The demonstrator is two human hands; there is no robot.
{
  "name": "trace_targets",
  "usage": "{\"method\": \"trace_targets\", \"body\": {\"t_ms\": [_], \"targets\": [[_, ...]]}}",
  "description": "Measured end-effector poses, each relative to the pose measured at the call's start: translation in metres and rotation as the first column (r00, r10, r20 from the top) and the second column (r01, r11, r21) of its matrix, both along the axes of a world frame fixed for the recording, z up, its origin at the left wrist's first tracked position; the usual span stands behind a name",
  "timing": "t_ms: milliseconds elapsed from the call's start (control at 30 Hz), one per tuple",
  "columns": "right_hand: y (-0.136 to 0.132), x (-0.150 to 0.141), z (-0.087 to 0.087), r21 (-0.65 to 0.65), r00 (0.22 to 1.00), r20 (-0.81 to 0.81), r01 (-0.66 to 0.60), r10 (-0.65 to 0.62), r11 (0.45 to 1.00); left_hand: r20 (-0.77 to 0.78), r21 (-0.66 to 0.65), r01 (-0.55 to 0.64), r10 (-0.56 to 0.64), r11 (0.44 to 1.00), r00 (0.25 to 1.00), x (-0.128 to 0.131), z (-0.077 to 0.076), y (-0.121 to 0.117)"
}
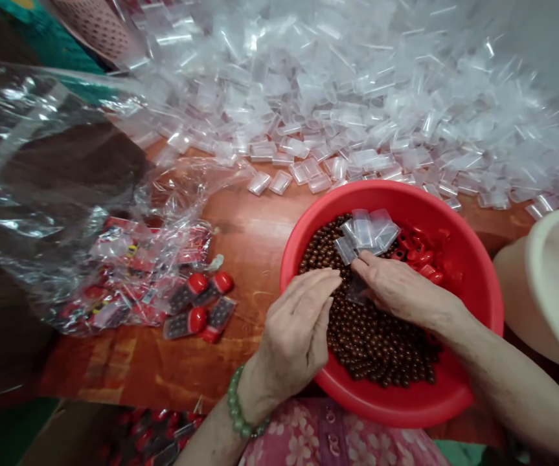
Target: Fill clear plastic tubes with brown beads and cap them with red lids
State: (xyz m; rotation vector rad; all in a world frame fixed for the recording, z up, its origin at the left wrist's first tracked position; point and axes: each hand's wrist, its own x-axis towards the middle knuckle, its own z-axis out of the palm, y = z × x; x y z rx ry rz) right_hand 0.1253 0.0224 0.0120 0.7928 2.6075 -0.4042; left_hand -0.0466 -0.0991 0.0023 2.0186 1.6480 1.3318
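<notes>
A red basin (490, 278) holds a mass of small shiny brown balls (381, 349), some clear plastic sleeves (369, 230) and red plastic caps (420, 252). My right hand (400, 285) reaches in from the right, its fingers closed around a clear sleeve that shows partly below them, beside the other sleeves. Over the basin's left rim comes my left hand (298, 317), a green bead bracelet (235, 404) on its wrist. Its fingers are pressed together and curled above the balls; what they hold, if anything, is hidden.
Clear sleeves (308, 129) lie heaped across the back of the wooden table (245, 226). Several red-capped packs of balls (201, 304) lie at left beside a clear plastic bag (128, 278) with packs inside. A pale tub (536, 278) stands at right. More red-capped packs (157, 433) sit below the table edge.
</notes>
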Motion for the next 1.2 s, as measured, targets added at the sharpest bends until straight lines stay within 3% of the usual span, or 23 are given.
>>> {"method": "trace_targets", "body": {"t_ms": [167,367,467,567,667,867,1033,1200], "targets": [[-0.012,-0.008,-0.002,-0.144,0.997,0.062,-0.043,0.052,0.989,-0.148,-0.004,-0.034,0.033,0.999,0.988,0.003,-0.011,0.007],[-0.016,-0.01,-0.01,-0.303,0.985,0.008,-0.162,0.173,0.939,-0.154,-0.027,-0.044,0.04,0.999,0.987,0.003,-0.007,0.008],[-0.023,-0.009,-0.011,-0.251,0.974,0.035,-0.21,0.226,0.945,-0.162,-0.029,-0.031,0.026,0.999,0.986,0.003,-0.008,0.009],[-0.037,-0.008,-0.014,-0.097,0.96,0.048,-0.272,0.278,0.957,-0.164,-0.032,-0.031,0.025,0.999,0.986,0.002,-0.009,0.009],[-0.044,-0.008,-0.02,0.014,0.934,0.005,-0.358,0.357,0.934,-0.164,-0.029,-0.034,0.029,0.999,0.986,0.002,-0.009,0.009],[-0.035,-0.004,-0.03,-0.043,0.848,-0.04,-0.529,0.528,0.847,-0.157,-0.014,-0.037,0.035,0.999,0.987,0.004,-0.007,0.011],[-0.041,-0.003,-0.032,0.085,0.84,-0.05,-0.535,0.54,0.841,-0.144,-0.006,-0.04,0.039,0.999,0.989,0.004,-0.007,0.012],[-0.036,0.001,-0.036,0.016,0.795,-0.128,-0.596,0.592,0.803,-0.128,-0.017,-0.044,0.041,0.999,0.991,0.004,-0.007,0.011]]}}
